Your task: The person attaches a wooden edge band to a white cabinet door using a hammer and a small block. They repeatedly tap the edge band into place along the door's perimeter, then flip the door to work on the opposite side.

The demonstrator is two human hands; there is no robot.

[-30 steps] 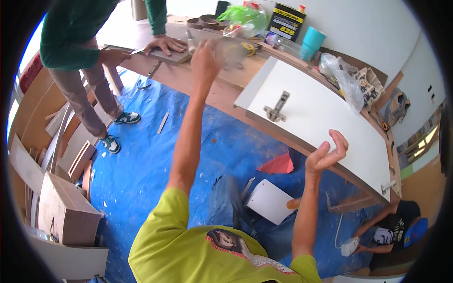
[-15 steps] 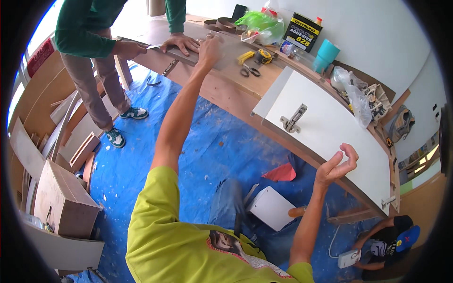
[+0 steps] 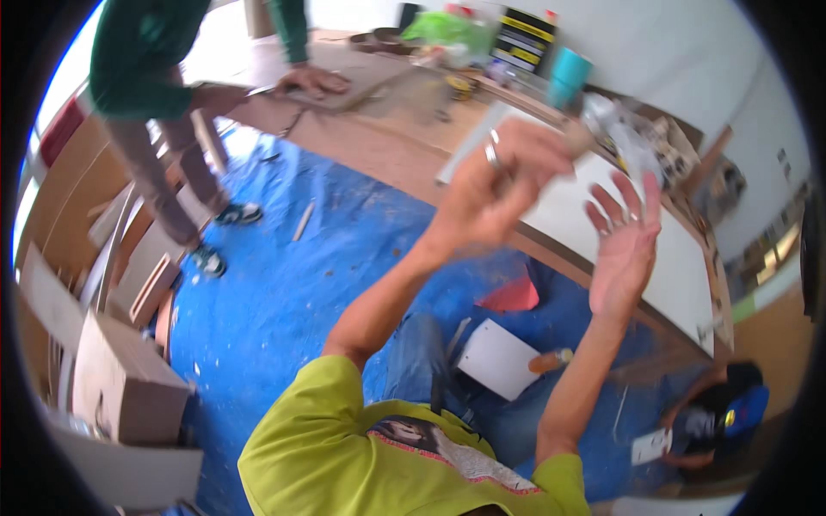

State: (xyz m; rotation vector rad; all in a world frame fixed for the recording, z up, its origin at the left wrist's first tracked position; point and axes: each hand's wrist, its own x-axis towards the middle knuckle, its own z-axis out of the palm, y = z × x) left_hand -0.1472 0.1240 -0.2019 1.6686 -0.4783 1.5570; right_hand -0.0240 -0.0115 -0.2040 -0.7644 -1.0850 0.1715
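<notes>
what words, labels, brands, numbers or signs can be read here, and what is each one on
I won't copy printed words or numbers; this is where markings show:
Black-and-yellow container: lettering, blurred, not copied.
Blue cap: small yellow mark, too blurred to read.
Yellow-green shirt: printed picture with red edging, no words I can make out.

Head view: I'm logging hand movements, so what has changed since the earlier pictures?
The left hand has drawn back from the board, rightward and nearer, to in front of the white panel; a blurred tan shape shows at its fingertips, possibly held. The right hand has uncurled, fingers spread. The co-worker's hand still rests on the board, and the red scrap still lies on the blue tarp.
</notes>
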